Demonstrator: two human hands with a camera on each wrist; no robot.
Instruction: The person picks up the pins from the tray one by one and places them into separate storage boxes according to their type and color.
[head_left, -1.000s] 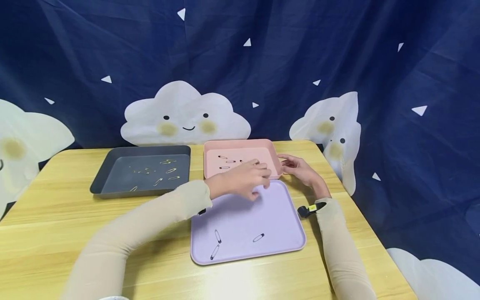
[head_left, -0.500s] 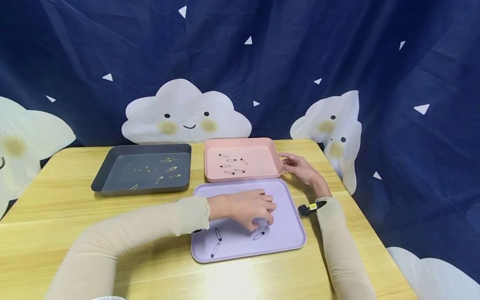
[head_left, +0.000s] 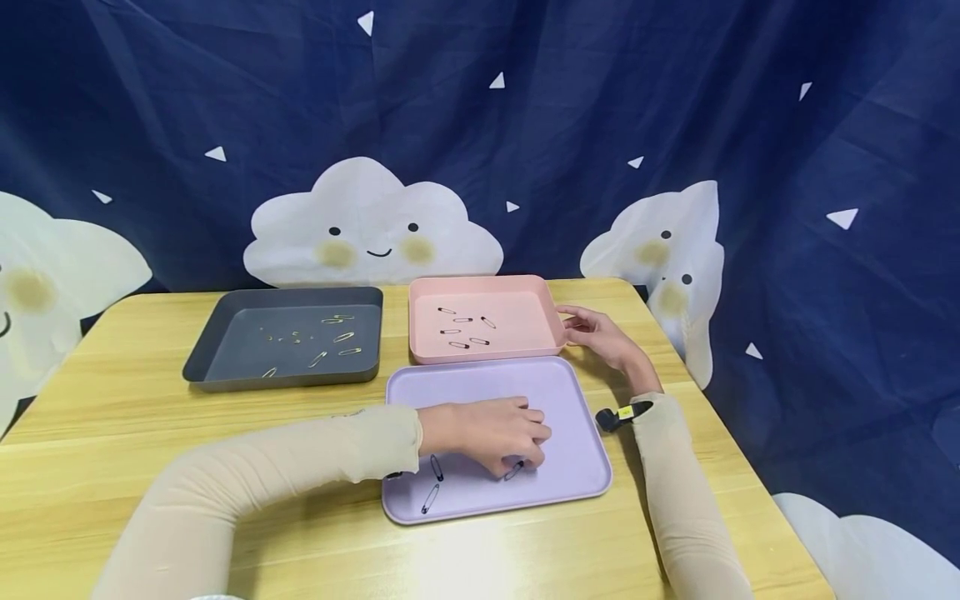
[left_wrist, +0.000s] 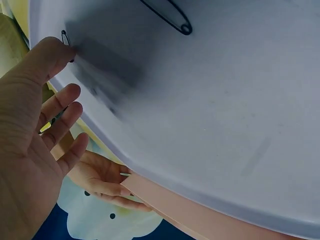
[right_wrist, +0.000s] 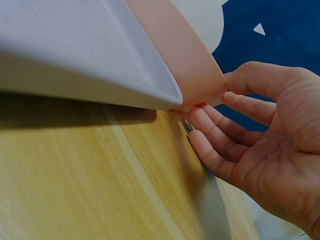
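My left hand (head_left: 498,433) reaches low over the lilac tray (head_left: 480,500), with thumb and forefinger around a black safety pin (head_left: 513,472). A gap shows between thumb and forefinger; in the left wrist view the thumb tip covers part of that pin (left_wrist: 64,37). Two more black safety pins (head_left: 430,498) lie toward the tray's left side. At the right end of the pink tray (head_left: 480,287), my right hand (head_left: 600,337) rests its loosely bent fingertips against the corner, seen close in the right wrist view with the pink wall (right_wrist: 200,75).
Several dark-headed safety pins (head_left: 459,345) lie inside the pink tray behind the lilac one. To the left stands a dark grey tray (head_left: 225,354) holding several gold safety pins (head_left: 343,337) and smaller gold bits. A navy curtain (head_left: 450,100) hangs behind the wooden table (head_left: 300,533).
My left hand has come from over the pink tray down to the pin on the lilac tray, which has shifted slightly left. My right hand has stayed in place.
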